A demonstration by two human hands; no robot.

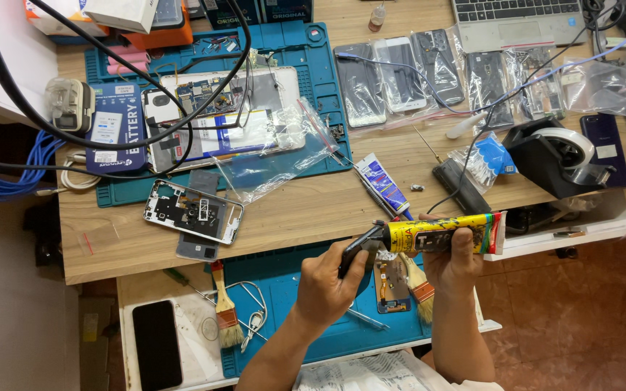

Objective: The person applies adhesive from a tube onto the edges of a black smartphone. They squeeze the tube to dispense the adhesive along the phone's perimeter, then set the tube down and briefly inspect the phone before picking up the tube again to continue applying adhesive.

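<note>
My right hand (454,262) grips a yellow glue tube (440,235) held level above the pull-out tray. At the tube's left end sits its black cap (361,242), and my left hand (329,279) has its fingers closed on that cap. Under both hands lies a blue work mat (284,279) with a small phone part (390,286) and a brush (419,288) on it. A phone frame (193,211) rests on the wooden desk to the upper left.
A second blue mat (313,72) on the desk carries an opened phone (219,116) and a battery box (116,127). Bagged phones (400,72), a tape dispenser (559,156), a small glue tube (384,185), a laptop (516,22), black cables (110,141), another brush (224,308) and a dark phone (157,344) lie around.
</note>
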